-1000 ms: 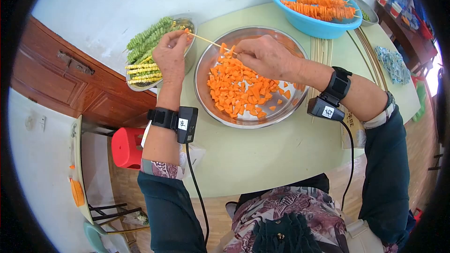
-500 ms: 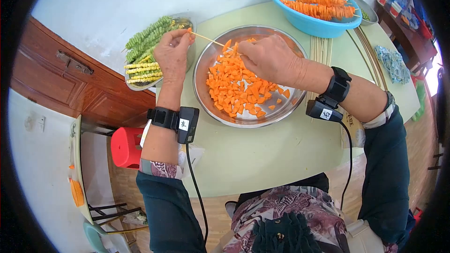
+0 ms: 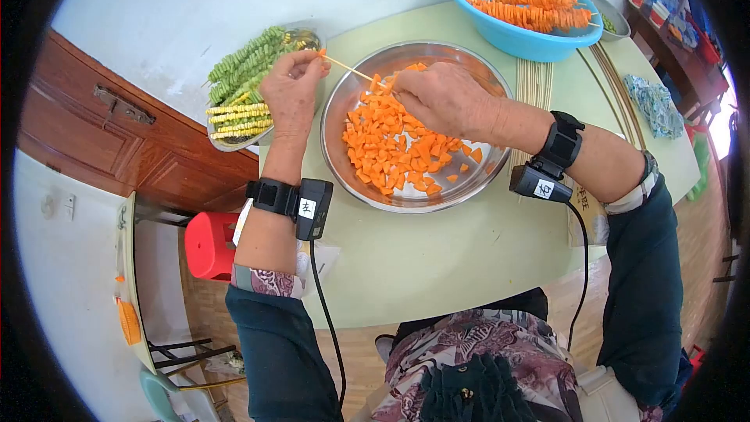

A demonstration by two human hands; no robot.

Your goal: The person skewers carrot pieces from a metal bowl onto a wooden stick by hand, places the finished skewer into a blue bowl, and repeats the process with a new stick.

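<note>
A thin wooden skewer (image 3: 348, 68) slants over the left side of a wide metal bowl (image 3: 329, 166). My left hand (image 3: 287, 101) pinches a small carrot piece (image 3: 322, 53) at the skewer's left tip. Its fingers are closed. Above the bowl, my right hand (image 3: 449, 100) is closed round the other part of the skewer; its fingertips are partly hidden behind the hand. Cut carrot pieces (image 3: 391, 141) lie heaped below, mostly on the bowl's left and middle.
Skewered green and yellow vegetables fill a tray (image 3: 221, 145) at left. A blue basin (image 3: 500, 35) holds orange skewers at the back. Bare skewers (image 3: 535, 82), longer sticks (image 3: 617, 94) and a crumpled cloth (image 3: 655, 107) lie on the right. A red stool (image 3: 209, 246) stands lower left.
My left hand has shifted slightly right and down with the carrot piece at the skewer tip. My right hand has moved slightly left, and less skewer shows between the hands.
</note>
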